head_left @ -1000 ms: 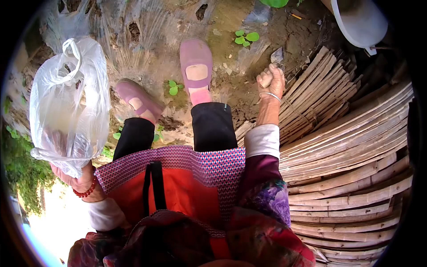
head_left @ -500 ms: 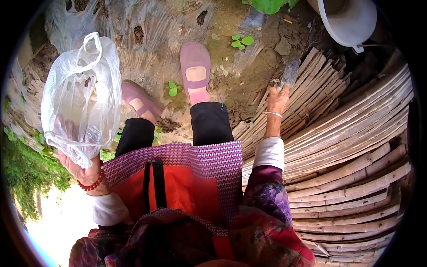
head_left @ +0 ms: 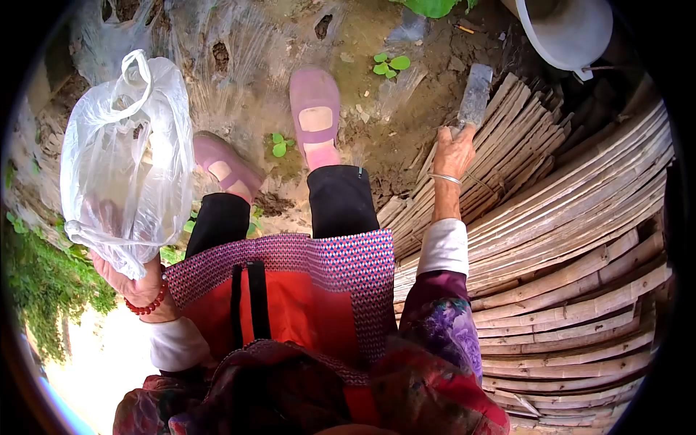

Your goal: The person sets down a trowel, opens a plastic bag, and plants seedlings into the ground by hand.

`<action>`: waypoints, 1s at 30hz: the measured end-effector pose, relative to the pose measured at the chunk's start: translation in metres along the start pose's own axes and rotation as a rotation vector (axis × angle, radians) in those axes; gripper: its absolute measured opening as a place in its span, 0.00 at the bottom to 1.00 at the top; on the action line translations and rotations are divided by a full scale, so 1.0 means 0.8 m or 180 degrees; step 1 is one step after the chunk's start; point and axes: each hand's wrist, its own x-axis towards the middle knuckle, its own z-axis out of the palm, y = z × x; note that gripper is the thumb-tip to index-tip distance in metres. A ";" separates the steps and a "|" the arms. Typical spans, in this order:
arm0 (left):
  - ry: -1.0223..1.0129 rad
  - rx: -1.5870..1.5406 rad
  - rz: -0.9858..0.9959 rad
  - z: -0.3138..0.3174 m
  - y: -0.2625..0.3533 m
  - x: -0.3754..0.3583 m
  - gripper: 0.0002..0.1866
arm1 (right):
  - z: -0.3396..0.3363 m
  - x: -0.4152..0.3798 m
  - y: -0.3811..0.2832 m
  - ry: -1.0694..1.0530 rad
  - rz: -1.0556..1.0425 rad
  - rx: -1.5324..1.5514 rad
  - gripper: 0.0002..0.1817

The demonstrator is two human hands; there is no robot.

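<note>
On the left side, my left hand [head_left: 130,279] holds a translucent white plastic bag [head_left: 130,174] from below; its fingers show faintly through the plastic, and the bag's handle loop stands at the top. A red bead bracelet circles that wrist. My right hand [head_left: 454,154], with a silver bangle at the wrist, is closed round the near end of a flat grey tool [head_left: 475,94] whose blade points away from me. Just right of this hand lies a bundle of thin wooden strips [head_left: 511,138].
Long split-bamboo slats [head_left: 573,290] fill the right side. A white bucket [head_left: 569,32] is at the top right. My pink shoes [head_left: 315,105] stand on bare soil [head_left: 384,156] with small green seedlings [head_left: 391,65]. Plastic sheeting lies at the upper left, greenery [head_left: 54,290] lower left.
My right hand has moved slightly forward and turned, and the tool's blade now shows longer and more upright. The bag and my left hand have shifted slightly left and up in view.
</note>
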 end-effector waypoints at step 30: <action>0.0342 -0.2543 -0.1029 0.005 0.016 -0.009 0.25 | -0.004 0.033 -0.013 -0.0821 0.0033 -0.0921 0.16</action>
